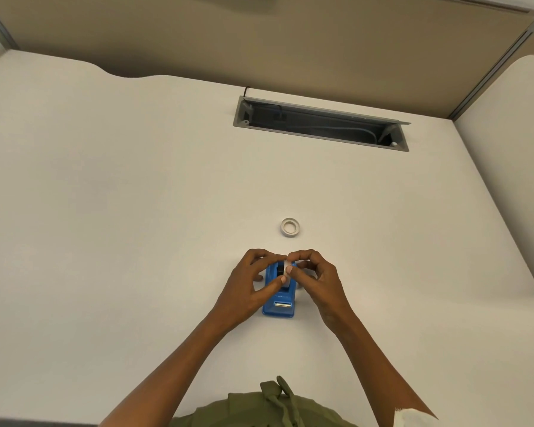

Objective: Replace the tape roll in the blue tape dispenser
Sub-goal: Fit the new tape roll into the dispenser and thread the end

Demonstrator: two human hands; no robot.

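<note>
Bright, even indoor light, soft and diffuse, likely from overhead; no hard glare anywhere. White desk point(136, 211) reads slightly warm, mildly washed out beyond the hands. Faint soft shadows only: a small one just right of the right hand point(316, 277), a thin one under the left hand point(248, 283). Open cable tray point(321, 124) far beyond the hands is the darkest zone, its interior murky. Strong wide-angle distortion: desk edges and partition point(290, 41) lines bow at the borders. Centre fairly sharp; fingertips point(285, 258) slightly soft, possibly motion blur. Bottom corners smeared, low detail.
</note>
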